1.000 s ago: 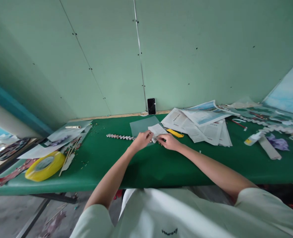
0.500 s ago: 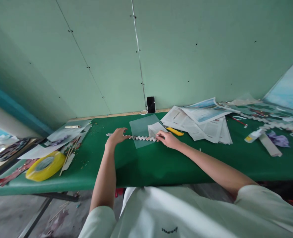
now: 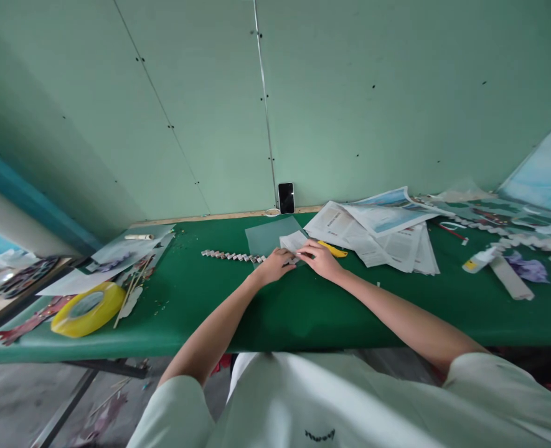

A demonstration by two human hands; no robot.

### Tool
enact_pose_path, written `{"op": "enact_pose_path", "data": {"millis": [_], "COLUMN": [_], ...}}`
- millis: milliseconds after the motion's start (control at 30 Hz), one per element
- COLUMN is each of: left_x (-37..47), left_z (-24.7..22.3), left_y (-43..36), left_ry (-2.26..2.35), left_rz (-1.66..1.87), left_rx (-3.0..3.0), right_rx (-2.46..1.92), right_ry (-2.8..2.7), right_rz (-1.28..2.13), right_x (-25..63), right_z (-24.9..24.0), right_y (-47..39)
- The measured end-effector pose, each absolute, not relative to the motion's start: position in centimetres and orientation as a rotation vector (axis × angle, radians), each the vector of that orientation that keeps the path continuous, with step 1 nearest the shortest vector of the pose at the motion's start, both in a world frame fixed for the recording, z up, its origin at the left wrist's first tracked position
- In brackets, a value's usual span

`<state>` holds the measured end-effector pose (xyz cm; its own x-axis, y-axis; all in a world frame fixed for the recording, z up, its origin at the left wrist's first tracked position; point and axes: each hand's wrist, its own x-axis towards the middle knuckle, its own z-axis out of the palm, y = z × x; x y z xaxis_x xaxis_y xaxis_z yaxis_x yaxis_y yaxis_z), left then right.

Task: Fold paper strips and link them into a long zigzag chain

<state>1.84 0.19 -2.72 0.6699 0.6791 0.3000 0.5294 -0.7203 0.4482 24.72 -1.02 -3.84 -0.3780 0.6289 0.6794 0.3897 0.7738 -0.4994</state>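
A zigzag folded paper chain (image 3: 231, 256) lies across the green tabletop, its left part in plain sight. My left hand (image 3: 276, 266) is closed over its right end and covers that part. My right hand (image 3: 320, 259) pinches at the same end, its fingertips almost against those of my left hand. What exactly lies between the fingertips is too small to make out. Under and behind the hands are a translucent sheet (image 3: 268, 235) and a small white paper (image 3: 292, 240). A yellow utility knife (image 3: 334, 249) rests just behind my right hand.
Newspapers (image 3: 387, 242) are piled to the right. Farther right lie a glue bottle (image 3: 479, 260), a purple crumpled cloth (image 3: 527, 267) and another pale chain (image 3: 532, 240). A yellow tape roll (image 3: 111, 305) sits at left, and a phone (image 3: 286, 198) leans against the wall.
My left hand has moved right along the chain, from its left part to its right end beside my right hand. The chain's left part is now uncovered. My right hand has stayed about in place.
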Motion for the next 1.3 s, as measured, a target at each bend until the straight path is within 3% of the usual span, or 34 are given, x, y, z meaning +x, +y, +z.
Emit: {"op": "enact_pose_path", "data": {"millis": [200,333,467,667,967,1300], "left_x": [1.5,1.2,1.6,1.8,2.0,1.3], "left_z": [-2.8,-2.1,-1.4,-0.9,-1.7,-1.8], "left_y": [0.2,-0.2,-0.6,-0.9,-0.3,-0.5], "left_ry": [1.180,1.243,1.022,0.782,0.837,1.482], "left_rz": [0.578,0.764,0.982,0.953,1.015,0.926], "left_rx": [2.493,2.297,1.953,1.590,1.681,2.209], "right_rx": [-0.845,-0.867,-0.873,-0.883,-0.868,-0.876], "right_ry": [-1.983,-1.979,-1.974,-1.912,-1.940,-1.930], "right_rz": [0.385,0.407,0.447,0.506,0.539,0.576], "right_x": [24.6,24.5,24.5,24.5,24.6,24.6], "right_z": [-4.3,-4.2,-4.1,-4.7,-4.5,-4.9], "right_y": [-0.8,-0.8,-1.0,-0.7,-0.8,-0.6]}}
